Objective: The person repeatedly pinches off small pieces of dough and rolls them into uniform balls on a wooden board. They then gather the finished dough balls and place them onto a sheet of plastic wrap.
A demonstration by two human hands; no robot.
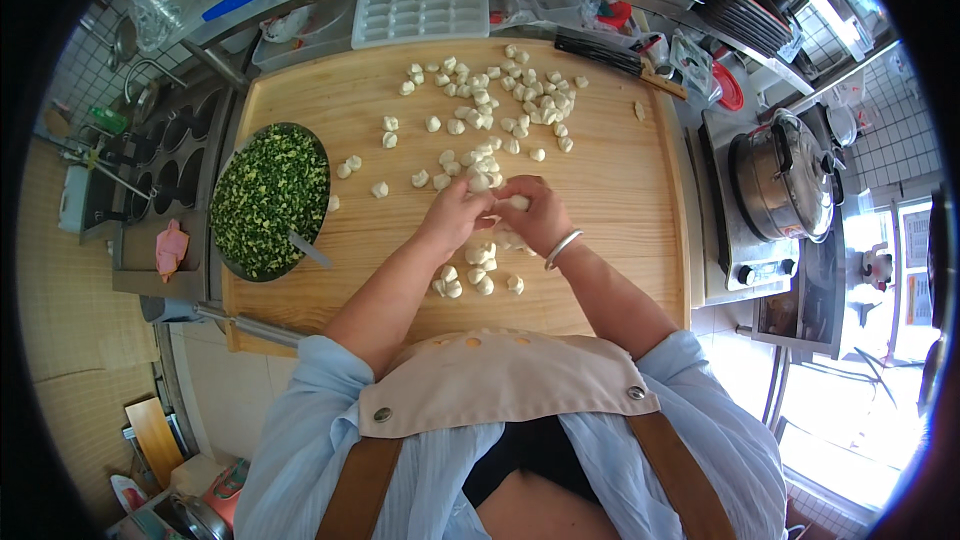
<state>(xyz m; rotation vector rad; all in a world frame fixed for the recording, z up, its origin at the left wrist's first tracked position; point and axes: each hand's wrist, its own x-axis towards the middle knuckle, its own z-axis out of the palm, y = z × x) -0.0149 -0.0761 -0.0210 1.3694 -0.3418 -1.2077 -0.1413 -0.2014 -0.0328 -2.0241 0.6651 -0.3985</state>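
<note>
My left hand (454, 216) and my right hand (534, 211) meet over the middle of a wooden board (615, 187). A small piece of pale dough (518, 202) sits in the curled fingers of my right hand. The fingertips of my left hand touch those of my right; whether they pinch dough too is hidden. Many small dough pieces (541, 114) lie scattered beyond my hands, and several more (484, 285) lie nearer my apron. At the board's left side stands a bowl of chopped green filling with yellow bits (270, 195), a flat spatula handle (309, 249) sticking out of it.
Black-handled tools (598, 52) lie at the board's back right corner. A lidded steel pot (784, 176) stands on a cooktop to the right. Behind the board are a white compartment tray (420, 13) and a metal shelf. A pink cloth (172, 249) lies at the left.
</note>
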